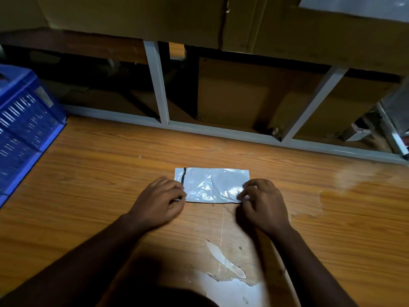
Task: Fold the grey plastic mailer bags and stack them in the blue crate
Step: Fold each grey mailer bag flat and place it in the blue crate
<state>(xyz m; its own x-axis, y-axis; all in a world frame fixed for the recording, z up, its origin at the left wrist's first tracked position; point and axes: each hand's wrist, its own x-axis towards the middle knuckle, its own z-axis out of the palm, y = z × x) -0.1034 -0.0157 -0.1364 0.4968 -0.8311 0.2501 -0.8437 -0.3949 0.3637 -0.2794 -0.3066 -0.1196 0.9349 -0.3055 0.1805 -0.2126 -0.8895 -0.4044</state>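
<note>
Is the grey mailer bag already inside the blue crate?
No, the grey mailer bag lies flat on the wooden table, apart from the blue crate.

Wooden table, metal frame, cardboard boxes behind.

The table (321,218) has an orange-brown wood-grain top; near its front edge the veneer is chipped away in a pale patch (223,262), and a glare spot sits at the right. Along the far edge runs a grey metal frame (158,85) with upright posts and a low rail. Behind the frame stand brown boxes (232,91) in deep shadow, and a larger box (137,16) rests above them. At far right lies what may be a metal bracket, too dim to tell.
</note>
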